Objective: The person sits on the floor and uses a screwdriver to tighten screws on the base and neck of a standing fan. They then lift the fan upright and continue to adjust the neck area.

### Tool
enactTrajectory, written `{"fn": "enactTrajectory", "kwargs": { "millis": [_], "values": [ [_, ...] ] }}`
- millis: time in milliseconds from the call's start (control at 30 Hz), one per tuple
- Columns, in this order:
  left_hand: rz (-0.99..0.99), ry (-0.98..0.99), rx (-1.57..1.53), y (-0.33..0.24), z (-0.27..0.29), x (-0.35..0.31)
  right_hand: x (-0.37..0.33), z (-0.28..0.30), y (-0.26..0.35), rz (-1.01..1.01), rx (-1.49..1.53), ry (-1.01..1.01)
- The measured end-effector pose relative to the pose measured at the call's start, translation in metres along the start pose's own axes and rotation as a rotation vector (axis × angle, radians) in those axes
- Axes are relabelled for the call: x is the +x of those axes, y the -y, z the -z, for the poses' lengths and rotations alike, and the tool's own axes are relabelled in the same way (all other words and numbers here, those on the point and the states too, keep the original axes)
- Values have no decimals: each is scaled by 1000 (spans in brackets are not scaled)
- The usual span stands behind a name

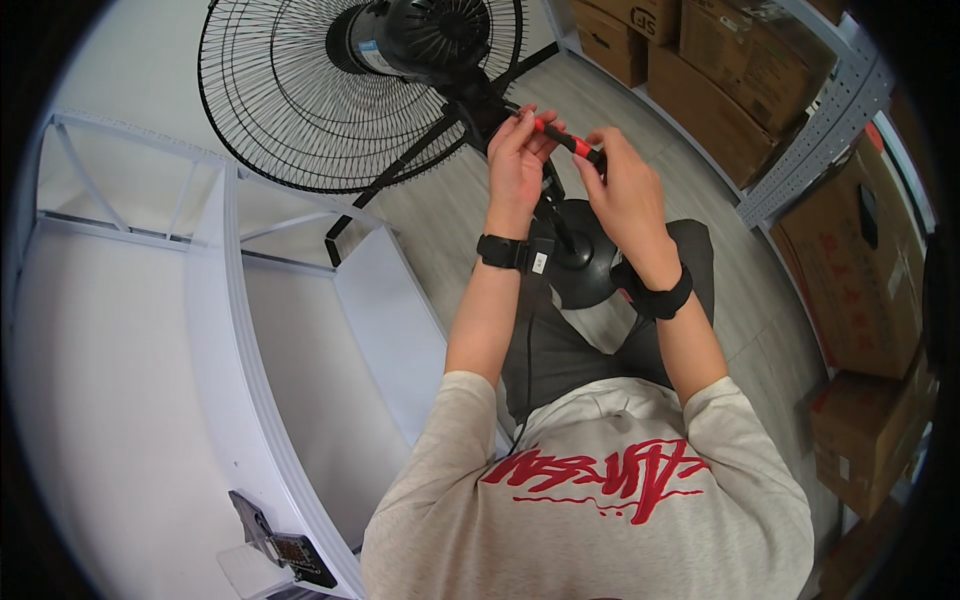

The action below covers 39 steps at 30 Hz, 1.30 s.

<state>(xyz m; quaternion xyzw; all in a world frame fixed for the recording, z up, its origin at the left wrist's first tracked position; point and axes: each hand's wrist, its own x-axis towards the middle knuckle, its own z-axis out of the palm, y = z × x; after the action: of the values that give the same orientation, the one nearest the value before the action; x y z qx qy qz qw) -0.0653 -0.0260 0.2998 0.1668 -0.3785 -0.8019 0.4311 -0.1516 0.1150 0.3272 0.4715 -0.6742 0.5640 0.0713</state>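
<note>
A red and black screwdriver [571, 140] slants between my two hands, its front end toward the neck [478, 103] of a black pedestal fan. My right hand [630, 195] is closed round the rear of its handle. The fingers of my left hand [517, 160] are bent about its front part, beside the fan's neck. Whether the tip sits in a screw is hidden by those fingers. The fan's motor housing [430, 40] and wire grille [290, 110] rise ahead to the left. Its round black base [578, 275] stands between my legs, below my hands.
On the left is a white shelf unit [240, 290] with a small dark electronic device [300, 560] on its edge. Cardboard boxes [715, 95] fill a metal rack [815, 130] along the right, and more boxes [865, 440] lie lower down. The floor is grey [430, 220].
</note>
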Motion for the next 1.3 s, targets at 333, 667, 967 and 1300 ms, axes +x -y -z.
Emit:
{"fn": "enactTrajectory", "kwargs": {
  "millis": [333,667,967,1300],
  "values": [
    [6,46,-4,2,1,-1,-1,6,6,-13,-76,94],
    [5,42,14,-1,-5,-4,0,2,1,14,-108,58],
    [13,45,29,0,-1,-3,2,1,4,-12,-34,75],
    [5,48,33,1,-1,-4,2,1,7,-6,-38,60]
  ]
}}
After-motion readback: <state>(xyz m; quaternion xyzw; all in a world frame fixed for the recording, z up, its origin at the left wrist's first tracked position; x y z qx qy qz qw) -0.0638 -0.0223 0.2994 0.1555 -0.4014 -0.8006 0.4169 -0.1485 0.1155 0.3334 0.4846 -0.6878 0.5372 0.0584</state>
